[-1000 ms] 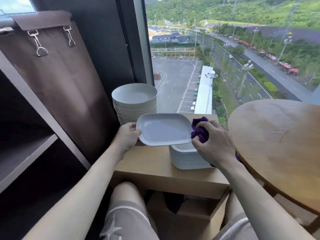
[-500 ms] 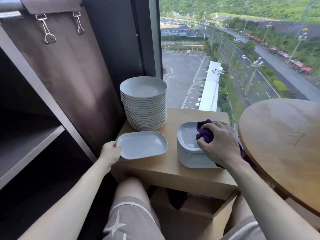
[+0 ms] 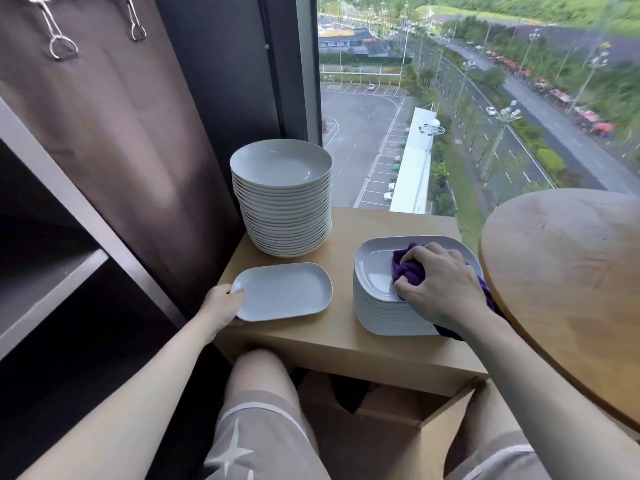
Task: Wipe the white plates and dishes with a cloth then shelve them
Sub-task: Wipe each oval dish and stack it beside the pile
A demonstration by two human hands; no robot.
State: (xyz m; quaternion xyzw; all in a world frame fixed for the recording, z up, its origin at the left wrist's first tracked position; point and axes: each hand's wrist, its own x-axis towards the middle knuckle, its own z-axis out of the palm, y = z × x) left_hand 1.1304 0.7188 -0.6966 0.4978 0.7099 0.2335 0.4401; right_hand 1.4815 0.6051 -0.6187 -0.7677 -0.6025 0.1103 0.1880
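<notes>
A white rectangular dish (image 3: 284,292) lies flat at the front left of the small wooden table (image 3: 341,327). My left hand (image 3: 221,304) grips its left end, thumb on the rim. At the table's right stands a stack of rectangular dishes (image 3: 375,303). My right hand (image 3: 440,285) holds a bunched purple cloth (image 3: 408,270) pressed onto the top dish of that stack. A tall stack of round white plates (image 3: 282,199) stands at the back left.
A dark shelf unit with a pale shelf board (image 3: 45,289) stands to the left. A brown curtain (image 3: 114,133) hangs behind it. A round wooden table (image 3: 568,282) overhangs on the right, close to my right wrist. A window is behind.
My left hand carried the rectangular dish from over the right stack leftward and down onto the table's front left. My right hand lowered the cloth onto the stack's top dish.
</notes>
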